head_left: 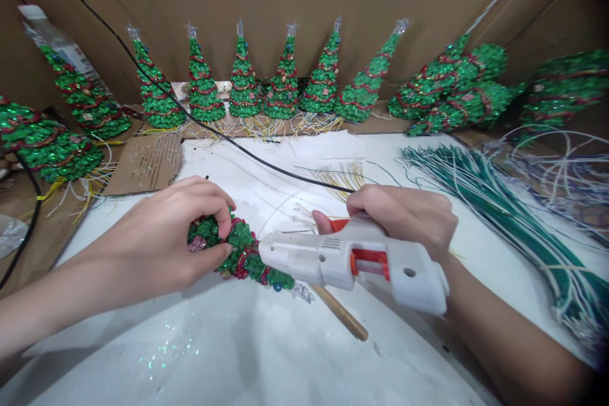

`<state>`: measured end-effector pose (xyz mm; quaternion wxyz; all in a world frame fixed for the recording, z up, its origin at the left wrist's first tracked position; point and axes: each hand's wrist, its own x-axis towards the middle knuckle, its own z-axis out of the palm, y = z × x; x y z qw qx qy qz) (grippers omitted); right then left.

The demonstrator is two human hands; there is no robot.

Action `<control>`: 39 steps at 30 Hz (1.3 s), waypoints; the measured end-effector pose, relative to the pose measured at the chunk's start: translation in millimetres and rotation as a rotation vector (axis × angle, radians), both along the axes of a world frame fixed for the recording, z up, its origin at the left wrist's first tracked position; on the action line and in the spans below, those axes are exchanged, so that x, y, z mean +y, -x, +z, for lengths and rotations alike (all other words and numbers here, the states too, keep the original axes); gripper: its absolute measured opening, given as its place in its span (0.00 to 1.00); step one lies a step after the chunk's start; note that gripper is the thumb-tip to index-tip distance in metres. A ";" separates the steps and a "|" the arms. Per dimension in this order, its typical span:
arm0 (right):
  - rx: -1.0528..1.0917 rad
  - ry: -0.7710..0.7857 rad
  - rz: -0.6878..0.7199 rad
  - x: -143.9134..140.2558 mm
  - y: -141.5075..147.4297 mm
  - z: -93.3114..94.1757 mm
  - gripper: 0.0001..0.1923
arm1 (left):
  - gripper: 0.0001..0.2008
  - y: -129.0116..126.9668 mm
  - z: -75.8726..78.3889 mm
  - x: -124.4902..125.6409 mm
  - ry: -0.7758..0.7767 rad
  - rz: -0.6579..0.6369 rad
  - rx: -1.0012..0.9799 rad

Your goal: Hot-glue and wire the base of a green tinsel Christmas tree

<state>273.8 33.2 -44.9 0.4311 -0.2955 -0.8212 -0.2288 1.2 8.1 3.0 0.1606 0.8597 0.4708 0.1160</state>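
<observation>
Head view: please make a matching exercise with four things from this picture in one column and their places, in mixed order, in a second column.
Things:
1. glue gun
2. small glittery tree
3. bundle of green wires
4. wooden stick

Places:
A. lying at the right side of the white table
B. held lying on its side in the left hand
C. on the table, partly under the gun
D. gripped in the right hand

Pairs: 1-D, 2-B, 3-A, 4-C

The glue gun (pixel 354 260) nozzle is hidden behind the small tree (pixel 242 254).
</observation>
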 end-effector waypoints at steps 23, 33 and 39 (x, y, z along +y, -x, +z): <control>-0.003 0.009 -0.008 0.1 -2.0 0.4 0.15 | 0.03 -0.8 0.0 0.2 -0.011 0.003 -0.002; -0.001 0.020 -0.002 0.0 -1.9 1.1 0.16 | 0.04 1.2 -0.7 0.7 -0.020 -0.006 -0.006; -0.006 0.041 0.005 -2.1 -3.1 2.0 0.15 | 0.05 2.7 -0.8 2.2 -0.008 -0.013 -0.011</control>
